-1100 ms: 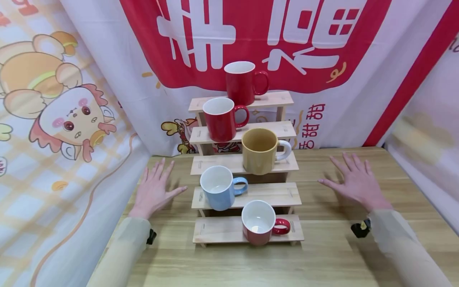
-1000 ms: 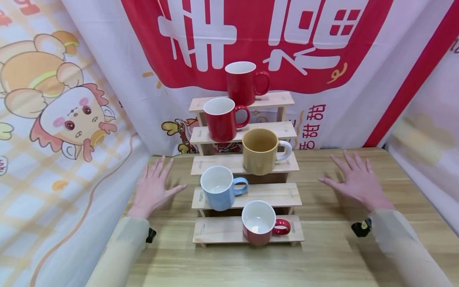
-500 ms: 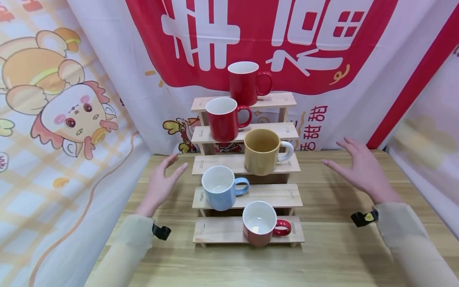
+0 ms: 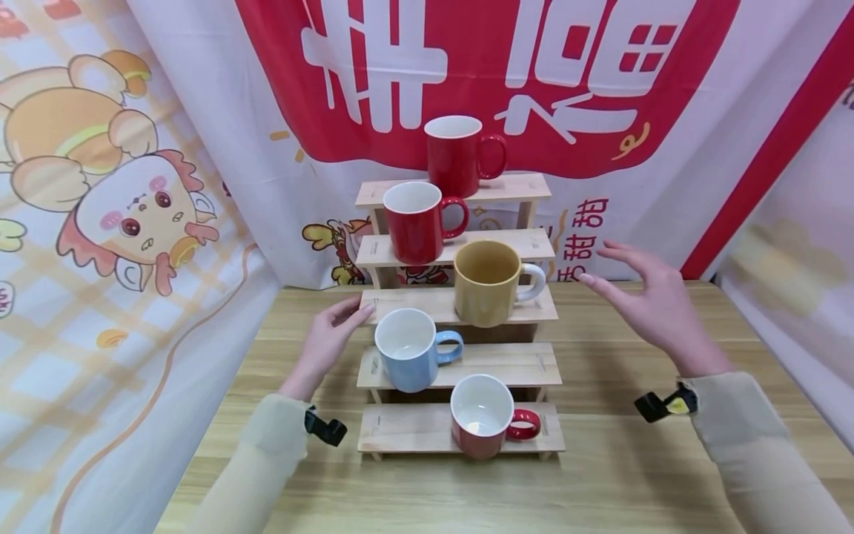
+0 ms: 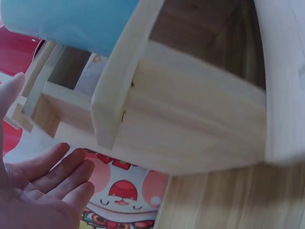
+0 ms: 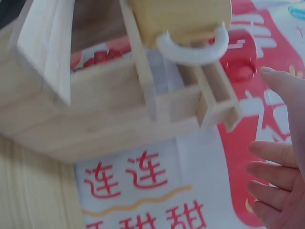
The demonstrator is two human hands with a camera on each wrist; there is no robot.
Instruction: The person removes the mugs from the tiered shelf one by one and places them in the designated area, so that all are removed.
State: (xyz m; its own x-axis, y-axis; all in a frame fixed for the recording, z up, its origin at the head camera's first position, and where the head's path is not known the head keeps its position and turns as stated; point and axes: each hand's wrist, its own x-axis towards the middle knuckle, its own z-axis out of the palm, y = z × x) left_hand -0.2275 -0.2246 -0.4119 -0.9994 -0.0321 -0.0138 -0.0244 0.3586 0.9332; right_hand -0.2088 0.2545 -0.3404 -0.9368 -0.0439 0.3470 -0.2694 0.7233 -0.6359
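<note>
A stepped wooden rack (image 4: 403,437) carries one mug on each tier. On the lowest tier sits a red mug with a white inside (image 4: 475,439), then upward a light blue mug (image 4: 405,365), a yellow mug with a white handle (image 4: 483,295), a red mug (image 4: 415,233) and, on top, another red mug (image 4: 448,159). My left hand (image 4: 327,337) is at the left end of the middle tier, thumb apart from the fingers; contact with the wood is unclear. Off the rack's right side, my right hand (image 4: 657,308) hovers with thumb and fingers spread, holding nothing.
The rack stands on a wood-grain table (image 4: 427,497). Behind it hangs a white cloth (image 4: 320,178) with a big red print, and printed cloth also hangs along the left and right sides. A small black device (image 4: 327,429) is strapped to each wrist.
Both hands have risen from lying spread on the table and moved inward towards the rack's sides. The left hand is now close to the middle tier. The mugs have not moved.
</note>
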